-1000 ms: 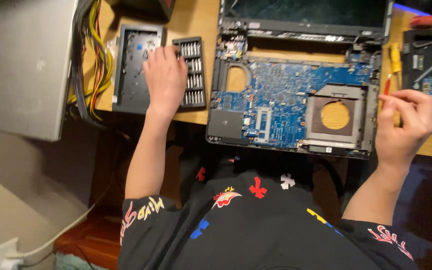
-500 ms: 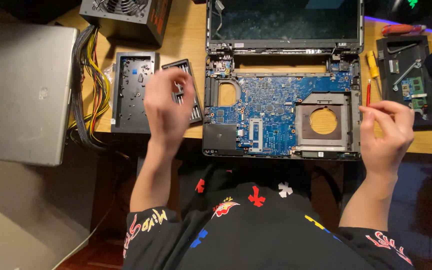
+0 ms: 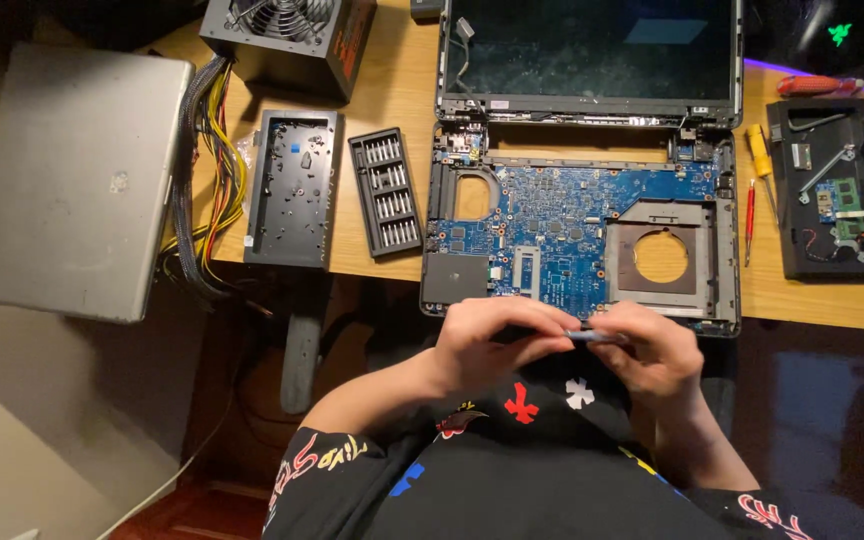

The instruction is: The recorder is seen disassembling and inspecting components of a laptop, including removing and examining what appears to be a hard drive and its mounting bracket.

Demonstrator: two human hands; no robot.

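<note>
My left hand (image 3: 497, 335) and my right hand (image 3: 652, 350) meet in front of my chest, just below the near edge of an opened laptop. Together they hold a thin bluish-grey screwdriver (image 3: 592, 336) lying crosswise between the fingers. The laptop's blue motherboard (image 3: 572, 225) is bare inside its dark frame, with a round hole (image 3: 660, 257) at the right and the screen (image 3: 592, 45) tilted back. To the left lie a black rack of screwdriver bits (image 3: 385, 192) and its black case tray (image 3: 295, 187).
A silver closed laptop (image 3: 77, 180) sits at far left beside a power supply (image 3: 287, 40) with yellow and black cables (image 3: 207, 150). Right of the open laptop lie a yellow screwdriver (image 3: 758, 150), a thin red one (image 3: 749, 220) and a black panel (image 3: 827, 190) holding small parts.
My left hand left the bit rack and came to my chest. My right hand came in from the right edge. Both now grip the screwdriver; the view has tilted down.
</note>
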